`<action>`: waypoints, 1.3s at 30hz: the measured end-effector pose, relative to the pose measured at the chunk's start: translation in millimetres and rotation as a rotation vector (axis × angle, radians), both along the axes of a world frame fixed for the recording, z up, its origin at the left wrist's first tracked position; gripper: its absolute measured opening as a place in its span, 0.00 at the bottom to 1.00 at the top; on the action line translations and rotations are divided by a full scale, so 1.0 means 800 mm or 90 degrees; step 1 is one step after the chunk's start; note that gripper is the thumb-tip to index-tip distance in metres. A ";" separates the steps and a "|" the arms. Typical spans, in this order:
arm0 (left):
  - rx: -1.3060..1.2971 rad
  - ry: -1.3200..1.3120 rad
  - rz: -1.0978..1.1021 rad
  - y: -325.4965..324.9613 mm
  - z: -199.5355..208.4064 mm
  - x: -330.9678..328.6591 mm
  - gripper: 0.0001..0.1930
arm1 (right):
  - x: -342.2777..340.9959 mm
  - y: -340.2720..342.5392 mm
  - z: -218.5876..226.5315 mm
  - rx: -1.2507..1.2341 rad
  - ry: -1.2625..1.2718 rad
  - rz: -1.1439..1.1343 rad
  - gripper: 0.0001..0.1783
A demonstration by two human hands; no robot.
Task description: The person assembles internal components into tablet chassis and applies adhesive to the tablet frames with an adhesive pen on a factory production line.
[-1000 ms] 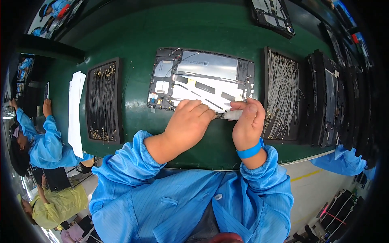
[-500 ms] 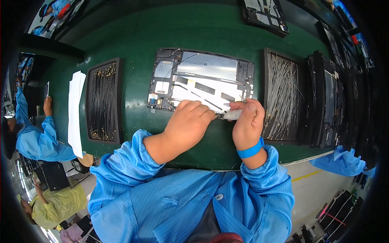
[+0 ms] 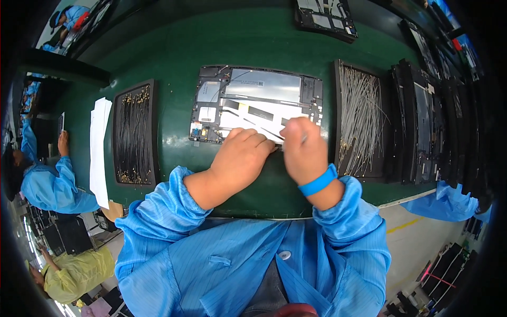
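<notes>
An opened tablet (image 3: 264, 84) lies on the green bench in front of me, its silver battery and black flat cables exposed. Over its near edge, my left hand (image 3: 242, 157) is closed, fingers together and curled; their tips and anything between them are hidden. My right hand (image 3: 307, 150), with a blue wristband, hovers just above the tablet's near right part. Its fingers are curled closed and blurred by motion. A small pale bit shows between them, too unclear to name.
A black tray of black cables (image 3: 135, 134) lies left, beside white paper sheets (image 3: 99, 150). Right of the tablet is a tray of grey cables (image 3: 362, 116), then a row of upright tablet housings (image 3: 422, 121). More opened tablets (image 3: 327, 21) lie at the back. Co-workers are at the left.
My right hand has lifted from the tablet's near edge and moved up and left, its fingers curling in. A pale, pointed thing seen in it earlier is mostly hidden. My left hand stays nearly put.
</notes>
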State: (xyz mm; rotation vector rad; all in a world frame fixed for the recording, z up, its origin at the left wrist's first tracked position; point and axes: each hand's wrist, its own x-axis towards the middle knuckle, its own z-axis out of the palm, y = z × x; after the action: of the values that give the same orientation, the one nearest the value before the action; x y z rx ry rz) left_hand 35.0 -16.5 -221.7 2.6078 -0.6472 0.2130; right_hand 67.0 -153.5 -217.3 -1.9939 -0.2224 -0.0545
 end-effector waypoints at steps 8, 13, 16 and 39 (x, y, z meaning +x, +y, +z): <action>-0.020 -0.020 0.026 -0.005 -0.006 -0.003 0.05 | -0.011 -0.012 -0.018 0.350 0.137 -0.144 0.15; -0.018 0.005 0.025 -0.004 -0.005 -0.002 0.05 | -0.012 -0.013 -0.034 0.211 0.013 -0.081 0.18; -0.026 -0.015 0.018 -0.003 -0.007 -0.002 0.06 | -0.015 -0.012 -0.030 0.267 0.034 -0.078 0.13; 0.005 0.020 -0.015 0.000 -0.003 0.002 0.06 | -0.001 -0.011 -0.022 0.192 0.059 -0.077 0.12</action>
State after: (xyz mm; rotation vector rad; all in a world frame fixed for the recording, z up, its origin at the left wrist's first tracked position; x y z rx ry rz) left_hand 36.9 -16.5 -224.5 2.6038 -0.6680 0.1621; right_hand 66.4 -162.0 -234.9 -1.7020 -0.0308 -0.0681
